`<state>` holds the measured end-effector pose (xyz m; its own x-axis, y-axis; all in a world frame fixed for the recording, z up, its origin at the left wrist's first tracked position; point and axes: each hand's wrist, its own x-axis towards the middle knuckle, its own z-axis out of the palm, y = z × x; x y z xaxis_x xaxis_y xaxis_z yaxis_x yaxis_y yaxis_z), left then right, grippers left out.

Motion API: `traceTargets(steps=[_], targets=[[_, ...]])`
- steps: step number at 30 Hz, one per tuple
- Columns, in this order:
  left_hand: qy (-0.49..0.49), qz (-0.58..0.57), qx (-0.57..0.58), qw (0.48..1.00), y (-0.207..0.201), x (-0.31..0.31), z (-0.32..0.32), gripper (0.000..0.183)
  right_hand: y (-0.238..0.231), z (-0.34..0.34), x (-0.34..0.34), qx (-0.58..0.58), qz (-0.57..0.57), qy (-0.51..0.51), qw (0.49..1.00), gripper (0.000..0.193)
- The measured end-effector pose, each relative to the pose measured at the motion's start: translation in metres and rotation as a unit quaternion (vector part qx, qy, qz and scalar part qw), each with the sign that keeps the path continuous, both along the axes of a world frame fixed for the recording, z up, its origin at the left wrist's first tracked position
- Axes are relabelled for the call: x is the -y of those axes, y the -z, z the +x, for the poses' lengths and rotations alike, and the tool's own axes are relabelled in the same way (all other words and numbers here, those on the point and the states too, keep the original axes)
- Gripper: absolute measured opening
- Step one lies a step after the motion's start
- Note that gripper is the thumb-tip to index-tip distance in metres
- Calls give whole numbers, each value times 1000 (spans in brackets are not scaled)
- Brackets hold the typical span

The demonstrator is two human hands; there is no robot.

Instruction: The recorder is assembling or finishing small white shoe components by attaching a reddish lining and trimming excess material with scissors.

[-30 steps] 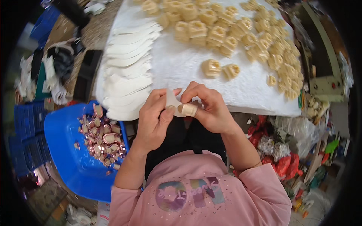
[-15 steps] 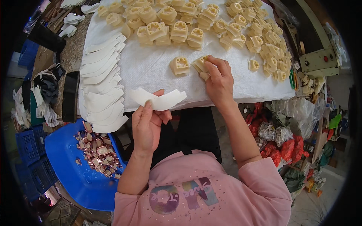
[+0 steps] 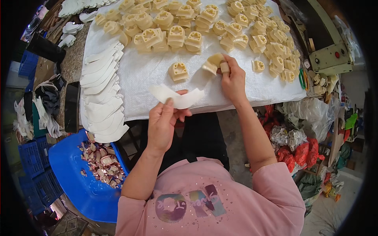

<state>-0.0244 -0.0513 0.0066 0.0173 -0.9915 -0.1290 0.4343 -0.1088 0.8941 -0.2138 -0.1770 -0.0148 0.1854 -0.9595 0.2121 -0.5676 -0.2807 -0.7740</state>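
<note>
My left hand (image 3: 161, 128) pinches a curved white strip (image 3: 187, 100) between thumb and fingers, above the near edge of the white-covered table. In my right hand (image 3: 234, 82) is a cream plastic block (image 3: 210, 65), hollow and shaped like a shoe heel, tipped on its side just above the cloth. A finger of that hand wears a pale wrap. One similar block (image 3: 178, 72) stands alone on the cloth between and beyond my hands. Overlapping white strips (image 3: 101, 84) lie in a column on the left side of the table.
Many cream blocks (image 3: 175, 37) crowd the table's far half and right side. A black phone (image 3: 72, 106) lies by its left edge. Below stands a blue basin (image 3: 75, 188) holding shiny metallic pieces (image 3: 104, 163). Red and clear plastic bags (image 3: 291, 151) are heaped at right.
My right hand has turned and lifted the cream block, which now lies tipped on its side. The left hand has moved slightly right and away from me with the white strip.
</note>
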Motion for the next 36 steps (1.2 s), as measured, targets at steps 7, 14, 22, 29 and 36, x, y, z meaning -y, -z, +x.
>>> traceTargets(steps=[7, 14, 22, 29, 36], targets=[[-28, 28, -50, 998, -5, -8, 3, 40, -2, 5, -1, -44, -125, -39, 990, 45], [-37, 36, -32, 998, -3, -16, 6, 41, -12, 16, -4, -181, -305, -159, 921, 46], [-23, 35, -24, 999, 1, -21, 5, 41, -8, 8, 9, 38, -47, -61, 996, 44], [-37, 38, -25, 998, 0, -23, 6, 40, -9, 27, 3, -134, -247, -87, 956, 40], [-42, 32, -42, 998, 2, -25, 8, 41, 8, 17, 14, 56, -222, 25, 973, 42]])
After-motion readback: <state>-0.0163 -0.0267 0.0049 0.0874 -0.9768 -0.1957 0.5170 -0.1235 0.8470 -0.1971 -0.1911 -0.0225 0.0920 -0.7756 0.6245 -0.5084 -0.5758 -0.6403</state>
